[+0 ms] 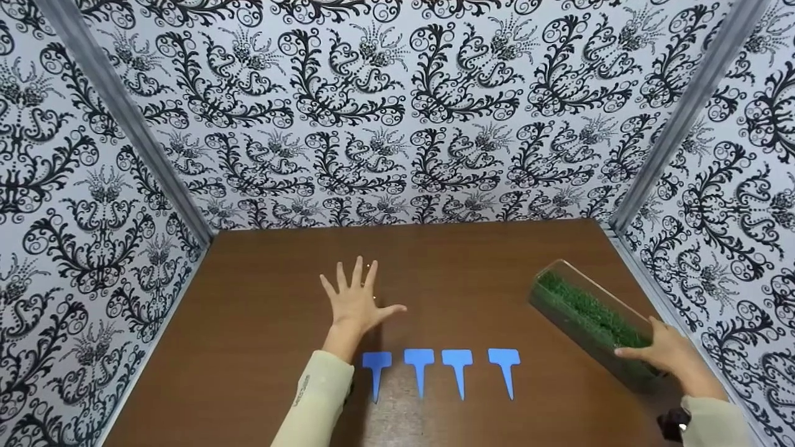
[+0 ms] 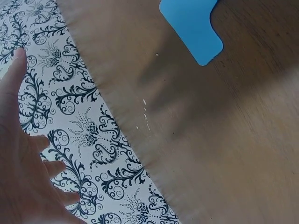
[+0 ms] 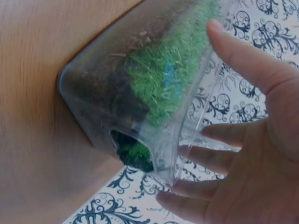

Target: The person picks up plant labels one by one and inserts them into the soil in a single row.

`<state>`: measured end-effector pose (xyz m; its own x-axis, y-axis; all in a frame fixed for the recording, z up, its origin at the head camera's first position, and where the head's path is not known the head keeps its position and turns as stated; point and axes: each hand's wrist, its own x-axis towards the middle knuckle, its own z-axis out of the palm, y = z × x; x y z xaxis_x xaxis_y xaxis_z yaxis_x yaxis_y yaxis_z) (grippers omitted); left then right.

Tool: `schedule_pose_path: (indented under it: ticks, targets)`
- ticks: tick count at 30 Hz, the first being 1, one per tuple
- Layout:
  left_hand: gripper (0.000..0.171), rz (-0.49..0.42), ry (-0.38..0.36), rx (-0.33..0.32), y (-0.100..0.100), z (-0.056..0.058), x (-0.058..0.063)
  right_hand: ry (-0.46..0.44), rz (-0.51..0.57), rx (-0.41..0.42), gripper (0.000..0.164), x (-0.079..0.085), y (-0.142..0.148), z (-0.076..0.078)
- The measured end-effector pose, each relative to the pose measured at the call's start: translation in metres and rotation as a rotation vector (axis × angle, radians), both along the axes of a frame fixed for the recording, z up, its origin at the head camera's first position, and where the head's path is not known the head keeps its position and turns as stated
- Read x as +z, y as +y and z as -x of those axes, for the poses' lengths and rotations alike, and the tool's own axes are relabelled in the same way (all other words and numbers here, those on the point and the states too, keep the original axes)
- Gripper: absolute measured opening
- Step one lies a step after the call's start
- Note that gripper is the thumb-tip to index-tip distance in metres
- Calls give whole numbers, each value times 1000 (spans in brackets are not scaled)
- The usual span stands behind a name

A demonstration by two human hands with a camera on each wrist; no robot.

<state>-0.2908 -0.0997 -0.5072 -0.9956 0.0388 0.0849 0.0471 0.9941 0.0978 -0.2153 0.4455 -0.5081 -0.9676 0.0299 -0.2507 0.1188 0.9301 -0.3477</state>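
Note:
My left hand is held over the table with its fingers spread wide and nothing in it. Just below that wrist, several blue T-shaped plant labels lie in a row, heads away from me. One label shows in part at the top of the left wrist view. At the right, a long clear plastic box holds green grass over dark brown soil-like stuff. My right hand is at the box's near right end, its extended fingers at the rim and its thumb apart from them.
The brown tabletop is bounded by patterned walls at the back and both sides, with grey posts in the corners. The box stands near the right wall. An oval opening shows in the box's end.

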Motion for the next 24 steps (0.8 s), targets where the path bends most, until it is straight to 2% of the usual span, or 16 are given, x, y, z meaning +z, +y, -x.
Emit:
schedule_pose_path:
  ticks: [5,12,15,18,21,24]
  targets:
    - [119,-3,-11,7,-2,-1,0,-48,27,-42,130,4,3,-6]
    - [119,-6,-12,11,-2,-3,-1,-26,51,-71,108,7,4,-10]
    - [120,-2,-22,19,-2,-6,-3,-24,52,-73,104,9,5,-10]
    - [120,-1,-42,17,-2,-7,-3,-22,30,-62,110,12,5,-10]
    - [119,-13,-31,4,-4,-6,-1,-1,0,-40,117,11,1,-7]
    - [119,11,-27,18,-7,-5,1,47,-9,7,114,6,-6,0]
